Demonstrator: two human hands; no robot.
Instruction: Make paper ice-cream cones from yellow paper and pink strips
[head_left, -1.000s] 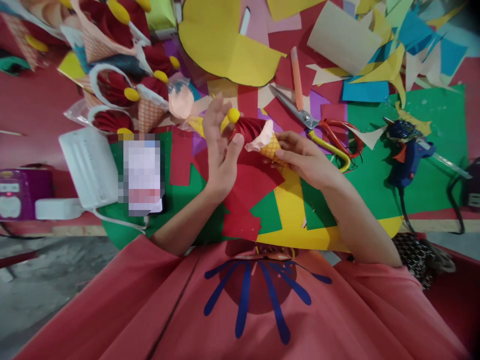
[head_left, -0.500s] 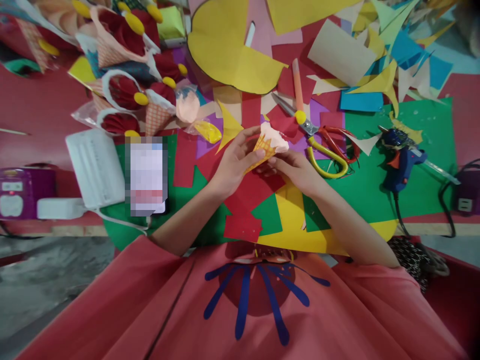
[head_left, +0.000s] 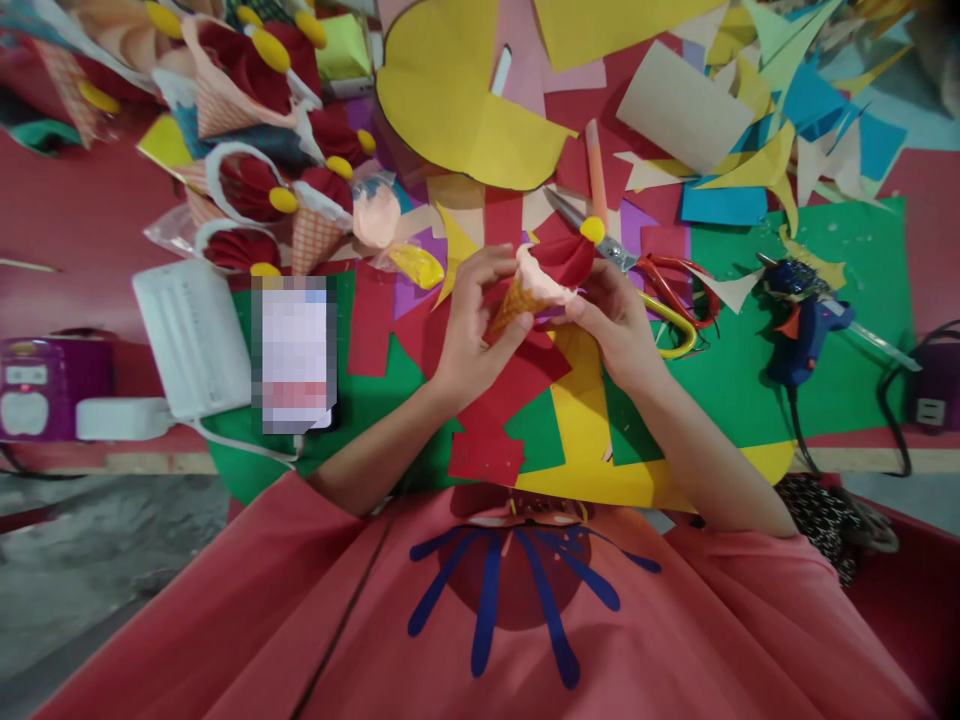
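Between my two hands is a small craft cone (head_left: 534, 288) with a yellow-orange waffle pattern and a pale pink wavy rim. Dark red folded material fills its opening, and a yellow ball sits at the upper right tip. My left hand (head_left: 474, 335) is closed round the cone's left side, thumb in front. At its right edge, the fingers of my right hand (head_left: 619, 322) pinch the rim near the red filling. Just behind the right hand lie large scissors (head_left: 616, 252) with a red and a yellow handle, partly hidden by that hand.
Similar finished cones (head_left: 322, 220) crowd the upper left. A phone (head_left: 296, 355) with a blurred screen and a white box-shaped device (head_left: 191, 335) lie left. To the right rests a blue glue gun (head_left: 806, 335) with a cord. Coloured paper scraps (head_left: 682, 105) cover the back; a green sheet (head_left: 862, 260) lies underneath.
The cone has turned in my hands, so its red filling and yellow ball now show. My right hand has moved up and right to the rim; my left fingers have shifted slightly.
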